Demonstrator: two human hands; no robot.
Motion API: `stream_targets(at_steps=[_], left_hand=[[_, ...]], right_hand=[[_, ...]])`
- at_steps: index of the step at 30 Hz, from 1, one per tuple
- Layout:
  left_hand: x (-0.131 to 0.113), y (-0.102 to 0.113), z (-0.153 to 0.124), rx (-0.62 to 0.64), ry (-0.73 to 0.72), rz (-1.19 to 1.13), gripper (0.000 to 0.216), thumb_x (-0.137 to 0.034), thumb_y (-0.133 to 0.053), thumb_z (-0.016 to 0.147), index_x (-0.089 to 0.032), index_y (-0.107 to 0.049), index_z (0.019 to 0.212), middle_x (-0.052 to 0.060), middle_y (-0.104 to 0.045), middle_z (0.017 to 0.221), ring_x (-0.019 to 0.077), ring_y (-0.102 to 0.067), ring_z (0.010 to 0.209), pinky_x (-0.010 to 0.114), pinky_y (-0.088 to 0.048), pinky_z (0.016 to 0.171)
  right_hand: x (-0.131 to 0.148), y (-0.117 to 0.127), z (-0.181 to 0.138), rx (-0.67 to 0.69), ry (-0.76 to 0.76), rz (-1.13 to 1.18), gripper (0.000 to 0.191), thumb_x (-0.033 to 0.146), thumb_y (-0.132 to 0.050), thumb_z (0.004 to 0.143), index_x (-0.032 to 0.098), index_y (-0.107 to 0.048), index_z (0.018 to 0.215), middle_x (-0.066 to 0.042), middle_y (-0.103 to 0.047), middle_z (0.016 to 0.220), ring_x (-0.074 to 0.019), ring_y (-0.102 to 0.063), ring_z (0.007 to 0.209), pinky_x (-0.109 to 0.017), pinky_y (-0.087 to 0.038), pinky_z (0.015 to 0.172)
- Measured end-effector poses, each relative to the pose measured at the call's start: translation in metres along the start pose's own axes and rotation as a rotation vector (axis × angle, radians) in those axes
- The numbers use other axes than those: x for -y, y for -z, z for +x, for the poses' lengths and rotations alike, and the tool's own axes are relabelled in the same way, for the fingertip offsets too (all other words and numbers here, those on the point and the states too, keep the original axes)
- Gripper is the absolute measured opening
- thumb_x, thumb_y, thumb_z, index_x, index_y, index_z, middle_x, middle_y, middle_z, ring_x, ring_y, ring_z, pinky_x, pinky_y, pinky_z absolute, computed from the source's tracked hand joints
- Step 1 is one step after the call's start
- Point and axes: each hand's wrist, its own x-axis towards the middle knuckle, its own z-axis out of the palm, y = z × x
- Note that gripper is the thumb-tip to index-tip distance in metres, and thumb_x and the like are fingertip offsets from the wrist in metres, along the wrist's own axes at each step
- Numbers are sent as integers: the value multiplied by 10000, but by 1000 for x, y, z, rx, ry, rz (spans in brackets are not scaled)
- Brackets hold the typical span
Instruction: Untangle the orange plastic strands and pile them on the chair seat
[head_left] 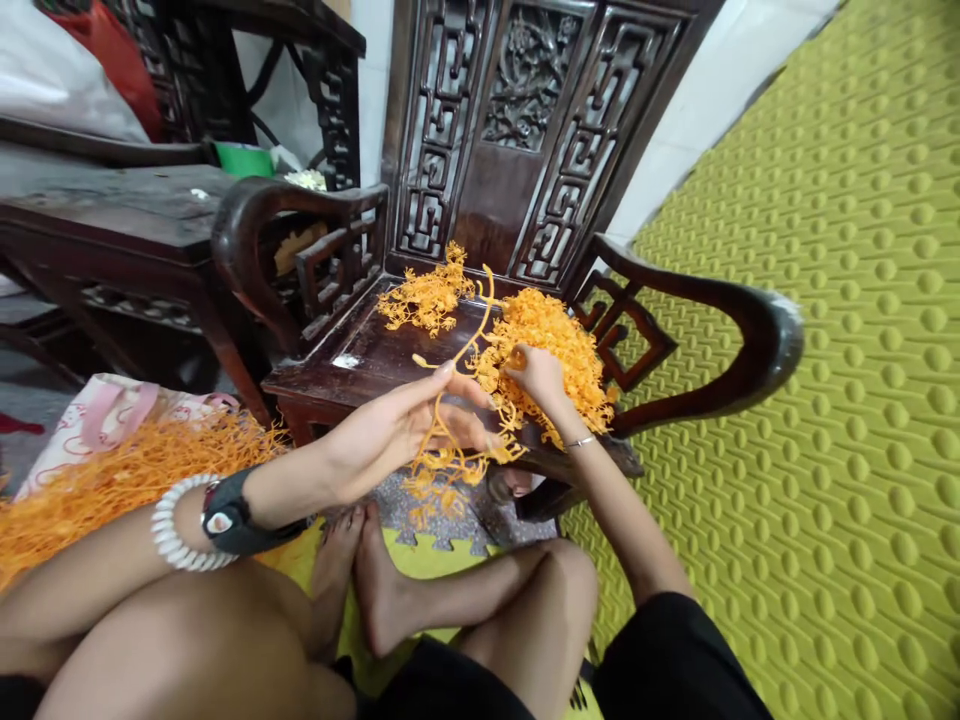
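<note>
My left hand (397, 430) is closed on a bunch of orange plastic strands (450, 455) that dangle over the front edge of a dark carved wooden chair seat (360, 350). One long strand curls up from it. My right hand (536, 378) pinches into a large heap of orange pieces (559, 350) on the right of the seat. A smaller orange heap (429, 295) lies at the back of the seat. I wear a white bead bracelet and a dark watch on my left wrist.
A big pile of orange strands (112, 470) lies on a pink-white bag at my left. A dark wooden table (120, 215) stands at the left with a green bowl behind. A yellow-green bumpy mat (825, 380) covers the floor to the right. My crossed legs are below.
</note>
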Motion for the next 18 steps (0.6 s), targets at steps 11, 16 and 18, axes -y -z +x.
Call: stream_targets(at_steps=[11,16,18], left_hand=[[0,-11,11,41,-227,48,398,-326,-287,1001,-170,-652,981,27,-706,804,133,-637,834,263,-426,864],[5,-17,17,21,-256,110,363,-367,-351,983,-183,-642,1095,32,-705,844,132,-621,857,231,-419,839],[5,-19,19,8,-260,100,357,-360,-354,982,-191,-627,1139,33,-704,853,130,-614,871,222,-419,839]], right_hand=[[-2,0,-11,19,34,135,284,404,-594,801,131,-672,792,-148,-620,1022,-295,-484,1035,-398,-370,846],[-1,-4,-21,-171,76,282,148,254,-599,806,156,-575,697,-31,-580,796,-155,-497,815,-321,-395,779],[-2,-7,-23,-226,109,327,78,220,-623,762,164,-585,722,-30,-572,749,-160,-478,797,-306,-385,761]])
